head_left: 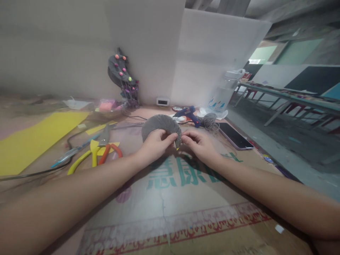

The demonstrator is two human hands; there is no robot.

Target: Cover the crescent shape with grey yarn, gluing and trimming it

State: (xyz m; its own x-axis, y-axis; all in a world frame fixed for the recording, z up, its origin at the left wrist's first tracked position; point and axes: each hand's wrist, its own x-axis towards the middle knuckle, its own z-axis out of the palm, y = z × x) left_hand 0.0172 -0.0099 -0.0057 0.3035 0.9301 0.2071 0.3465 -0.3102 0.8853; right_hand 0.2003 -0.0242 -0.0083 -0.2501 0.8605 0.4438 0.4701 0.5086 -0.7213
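Pale panels stand behind the tabletop, and to the right the room opens onto a grey floor and a long table with small items on it. Cardboard with green characters and a red printed border covers much of the tabletop's middle and near part.

Just beyond the green characters, the left hand is clamped on a curved piece wrapped in grey yarn, its thumb on the piece near the right end. The right hand has its thumb and fingertips drawn together at that end; whether something thin lies between them cannot be told.

Toward the tabletop's right edge lie a dark-screened phone, a loose bundle of grey yarn and a blue glue gun. Near the far edge are a small digital clock, a clear bottle and, upright against the panels, a grey crescent decoration with coloured balls. On the left are yellow sheet material, pliers with orange handles and yellow handles.
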